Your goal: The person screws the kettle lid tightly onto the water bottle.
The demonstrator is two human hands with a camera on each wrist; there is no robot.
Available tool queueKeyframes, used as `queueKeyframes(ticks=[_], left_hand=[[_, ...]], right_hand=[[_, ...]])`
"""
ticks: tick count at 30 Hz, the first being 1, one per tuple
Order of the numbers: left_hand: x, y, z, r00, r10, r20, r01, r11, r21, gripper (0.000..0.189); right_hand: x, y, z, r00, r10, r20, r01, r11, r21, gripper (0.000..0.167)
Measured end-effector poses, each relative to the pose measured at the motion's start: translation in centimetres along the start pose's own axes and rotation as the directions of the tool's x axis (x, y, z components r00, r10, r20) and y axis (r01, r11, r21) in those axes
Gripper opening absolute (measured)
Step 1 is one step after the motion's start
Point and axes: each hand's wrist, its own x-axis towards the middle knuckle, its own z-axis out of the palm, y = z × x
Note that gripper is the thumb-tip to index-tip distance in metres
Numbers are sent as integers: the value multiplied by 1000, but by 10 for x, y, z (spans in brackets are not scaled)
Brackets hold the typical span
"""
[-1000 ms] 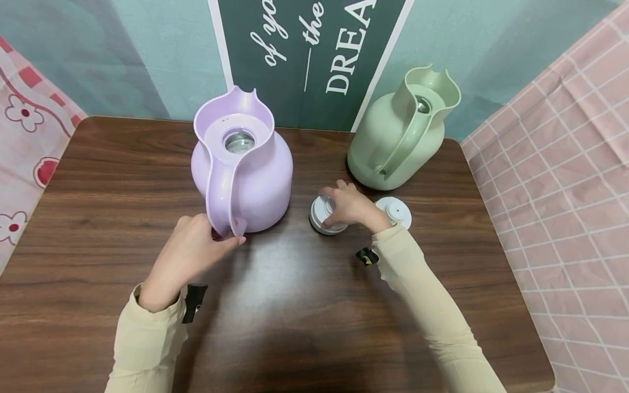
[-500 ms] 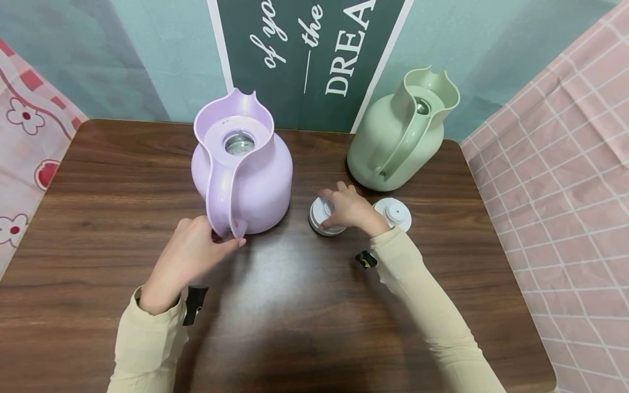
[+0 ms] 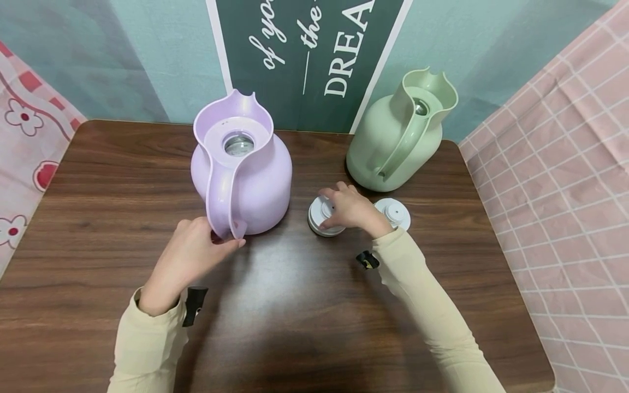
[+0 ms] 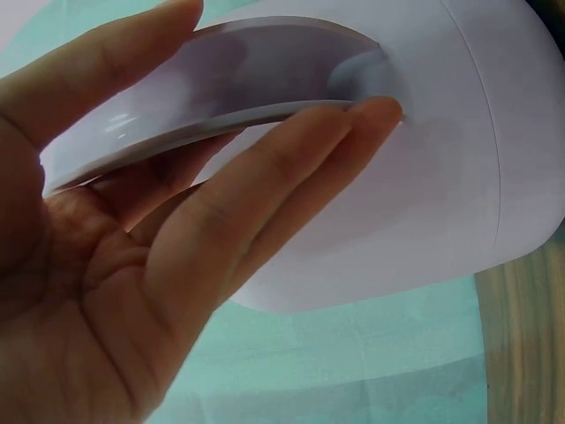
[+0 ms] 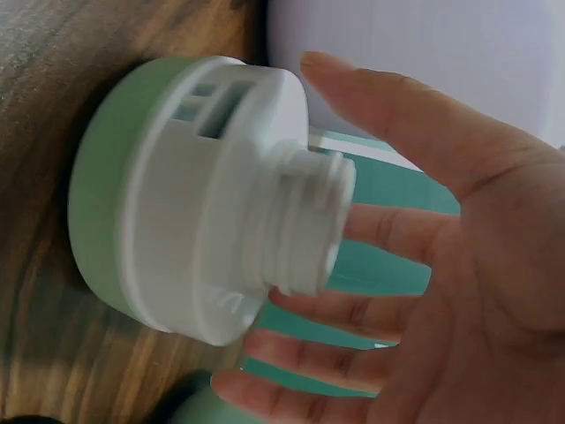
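Note:
A lilac thermos jug [image 3: 265, 174] stands upright with its mouth uncovered. My left hand [image 3: 189, 248] holds the lower part of its handle [image 4: 265, 66], fingers passing around it in the left wrist view. To the right, a white stopper lid [image 5: 177, 212] with a pale green cap rests upside down on the table, threaded neck upward. Around that lid my right hand [image 3: 351, 207] hovers with thumb and fingers spread and fairly straight; firm contact cannot be made out. A second white lid [image 3: 395, 212] lies partly behind the right wrist.
A pale green thermos jug [image 3: 383, 144], also uncovered, stands at the back right. The dark wooden table [image 3: 285, 316] meets a teal backdrop with a lettered panel [image 3: 314, 65] behind. Pink tiled cloth [image 3: 570, 164] borders the right side.
Both hands keep nearly the same places, and the jugs and lids stay put. Only a slight shift of the head view shows.

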Motion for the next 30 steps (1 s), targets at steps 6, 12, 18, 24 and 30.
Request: queueKeyframes(ticks=[6, 12, 18, 24, 30], left_hand=[[0, 0, 0, 1000, -5, 6, 5, 1000, 1, 28], [-1, 1, -1, 1000, -1, -8, 1, 1000, -1, 26], [-1, 1, -2, 1000, 2, -8, -2, 1000, 1, 24], [0, -1, -1, 1000, 9, 0, -9, 1000, 4, 24], [1, -2, -1, 1000, 14, 5, -14, 1000, 5, 26]], right_hand=[[-7, 3, -6, 1000, -2, -17, 3, 999, 39, 76], [-20, 9, -16, 999, -23, -49, 26, 997, 74, 72], [-33, 25, -23, 998, -22, -61, 27, 996, 83, 72], [-41, 46, -25, 997, -1, -74, 8, 995, 96, 73], [-47, 66, -23, 995, 18, -94, -8, 995, 102, 69]])
